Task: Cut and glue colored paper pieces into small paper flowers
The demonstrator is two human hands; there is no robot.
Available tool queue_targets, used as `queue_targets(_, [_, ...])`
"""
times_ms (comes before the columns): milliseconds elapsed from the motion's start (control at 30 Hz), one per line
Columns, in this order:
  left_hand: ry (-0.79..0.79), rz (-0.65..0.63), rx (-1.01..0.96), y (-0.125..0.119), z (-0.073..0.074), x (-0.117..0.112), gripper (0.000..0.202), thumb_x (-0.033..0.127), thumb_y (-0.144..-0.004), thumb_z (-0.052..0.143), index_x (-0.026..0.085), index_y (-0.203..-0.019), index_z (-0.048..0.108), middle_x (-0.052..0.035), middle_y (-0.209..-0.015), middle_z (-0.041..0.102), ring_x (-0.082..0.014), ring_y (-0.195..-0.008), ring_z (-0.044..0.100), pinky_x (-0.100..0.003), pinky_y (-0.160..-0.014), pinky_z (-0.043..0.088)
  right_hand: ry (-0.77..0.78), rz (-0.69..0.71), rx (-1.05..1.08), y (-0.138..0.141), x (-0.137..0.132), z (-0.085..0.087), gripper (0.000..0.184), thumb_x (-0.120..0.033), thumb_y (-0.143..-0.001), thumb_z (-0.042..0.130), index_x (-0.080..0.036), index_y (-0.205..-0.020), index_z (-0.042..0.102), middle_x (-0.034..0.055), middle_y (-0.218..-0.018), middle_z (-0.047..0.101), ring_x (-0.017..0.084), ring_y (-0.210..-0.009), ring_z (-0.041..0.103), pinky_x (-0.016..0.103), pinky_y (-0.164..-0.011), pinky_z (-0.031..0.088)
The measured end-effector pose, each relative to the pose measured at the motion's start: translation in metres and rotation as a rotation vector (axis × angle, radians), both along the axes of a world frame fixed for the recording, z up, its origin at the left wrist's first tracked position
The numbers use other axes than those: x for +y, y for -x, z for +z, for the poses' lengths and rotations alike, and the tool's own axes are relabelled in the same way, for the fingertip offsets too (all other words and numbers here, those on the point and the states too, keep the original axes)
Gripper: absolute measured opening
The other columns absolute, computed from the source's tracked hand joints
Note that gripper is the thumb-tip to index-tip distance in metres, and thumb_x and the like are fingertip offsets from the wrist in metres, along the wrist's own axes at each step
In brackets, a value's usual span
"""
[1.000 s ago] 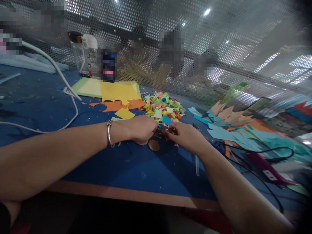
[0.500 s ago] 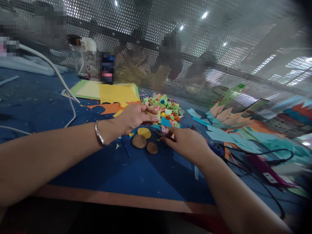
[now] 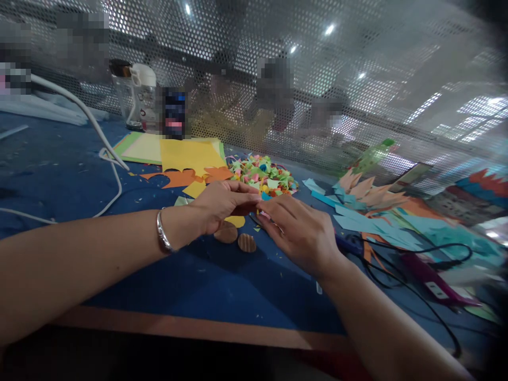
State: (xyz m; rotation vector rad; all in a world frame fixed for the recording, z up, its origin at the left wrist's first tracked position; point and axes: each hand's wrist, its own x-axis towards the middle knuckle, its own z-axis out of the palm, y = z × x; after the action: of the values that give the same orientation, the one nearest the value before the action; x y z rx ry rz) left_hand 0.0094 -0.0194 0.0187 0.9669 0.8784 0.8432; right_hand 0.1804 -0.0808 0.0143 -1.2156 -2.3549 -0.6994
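Note:
My left hand [image 3: 228, 202], with a silver bracelet at its wrist, has its fingers pressed together above the table's middle. Fingertip to fingertip with it is my right hand [image 3: 297, 225], its fingers bent in a pinch. A tiny bit of yellow shows between the fingertips; what they hold is mostly hidden. Just below lie two brown discs, a larger one [image 3: 226, 233] and a smaller one [image 3: 247, 243]. A yellow paper disc [image 3: 236, 221] is partly covered by my left hand. Behind the hands is a heap of coloured paper scraps [image 3: 273, 172].
Yellow paper sheets [image 3: 192, 153] and orange cut-outs [image 3: 178, 177] lie at the back left, before two bottles [image 3: 143, 95] and a phone [image 3: 174, 114]. A white cable [image 3: 85, 106] arches at left. Light blue paper strips [image 3: 373, 227], black cables and a purple power strip [image 3: 432, 283] lie right.
My hands have come together; the right one moved up and left until its fingertips met the left's. The blue scrap between them is now mostly covered.

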Motion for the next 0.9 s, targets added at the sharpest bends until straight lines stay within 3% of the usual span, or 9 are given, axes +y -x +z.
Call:
queue_targets(133, [-0.022,-0.011,-0.009,-0.001,-0.001,-0.002,0.008,0.006,-0.079,0.071,0.012,-0.078,0.066,0.0027,-0.064,0.066,-0.0049,-0.057,0.061,-0.020,-0.067,0.050,0.030,0.058,0.058,-0.001,0.002,-0.002,0.023,-0.023,-0.100,0.049,-0.021,-0.102,0.072,0.0049,-0.097,0.076,0.017,-0.083,0.069,0.027,-0.067,0.050])
queue_targets(367, [-0.068,-0.054,0.106,0.001,-0.001,-0.001,0.010,0.010,-0.082,0.068,0.014,-0.074,0.063,0.0034,-0.060,0.066,-0.0058,-0.053,0.061,-0.020,-0.059,0.047,0.109,0.176,0.428,0.001,0.006,-0.003,0.013,-0.022,-0.096,0.056,-0.023,-0.092,0.069,0.0045,-0.087,0.073,0.018,-0.083,0.067,0.032,-0.077,0.053])
queue_targets(633, [-0.277,-0.218,0.239,0.004,-0.004,-0.002,0.011,0.013,-0.081,0.063,0.014,-0.070,0.064,-0.0002,-0.063,0.068,-0.0086,-0.059,0.066,-0.022,-0.062,0.053,0.292,0.120,0.679,0.000,0.013,-0.003,0.011,-0.031,-0.092,0.063,-0.023,-0.087,0.068,0.0057,-0.093,0.068,0.019,-0.083,0.064,0.029,-0.066,0.054])
queue_targets(900, [-0.399,-0.271,0.322,0.005,-0.003,-0.001,0.007,0.016,-0.076,0.063,0.015,-0.070,0.063,-0.0031,-0.066,0.070,-0.0125,-0.063,0.069,-0.025,-0.064,0.057,0.521,0.119,0.946,0.001,0.012,-0.006,0.014,-0.035,-0.086,0.068,-0.022,-0.085,0.066,0.0007,-0.080,0.067,0.011,-0.055,0.059,0.025,-0.050,0.047])
